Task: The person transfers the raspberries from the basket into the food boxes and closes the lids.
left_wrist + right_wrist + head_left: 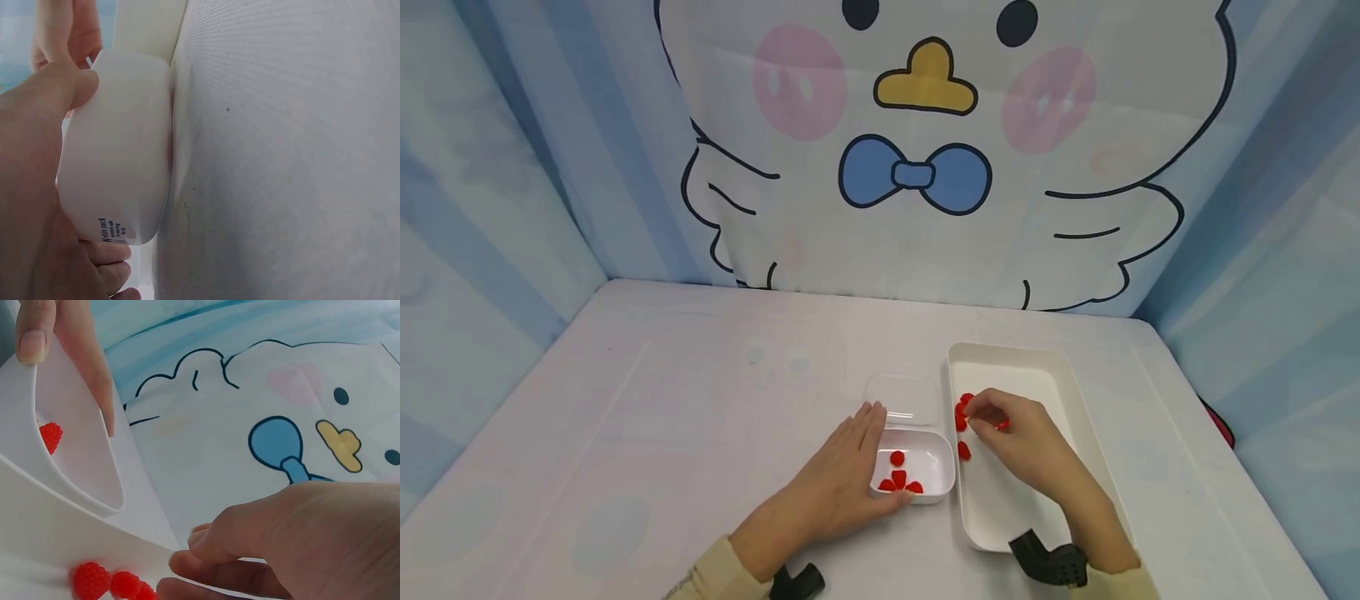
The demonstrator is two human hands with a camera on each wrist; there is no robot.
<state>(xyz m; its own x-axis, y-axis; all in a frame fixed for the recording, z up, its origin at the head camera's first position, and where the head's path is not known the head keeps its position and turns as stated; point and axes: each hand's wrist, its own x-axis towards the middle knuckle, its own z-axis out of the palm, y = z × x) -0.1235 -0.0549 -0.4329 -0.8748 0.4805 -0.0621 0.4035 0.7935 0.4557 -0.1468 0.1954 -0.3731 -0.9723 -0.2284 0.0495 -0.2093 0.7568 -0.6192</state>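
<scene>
While your left hand (838,479) curls round the small white box (917,471), thumb on its near side and fingers along the far side, the box sits low in the middle of the head view. It is smooth plastic with round corners, and its clear lid (904,397) lies flat on the tabletop (662,417) just behind it. Four bumpy red berries (898,479) lie inside.

Your right hand (1018,437) is in the long white tray (1067,392), just to the right of the box. Its fingers are bent and pinch one red berry (1002,426) at the tips. A few more red berries (961,417) lie by the tray's left wall, partly hidden by your fingers, so you cannot count them well.

From the left wrist, the box fills the left side, with tiny dark print you cannot read. From the right wrist, berries (109,584) show blurry at the lower left.

Up behind the tabletop hangs a soft cloth with a big cartoon bird (925,125).
</scene>
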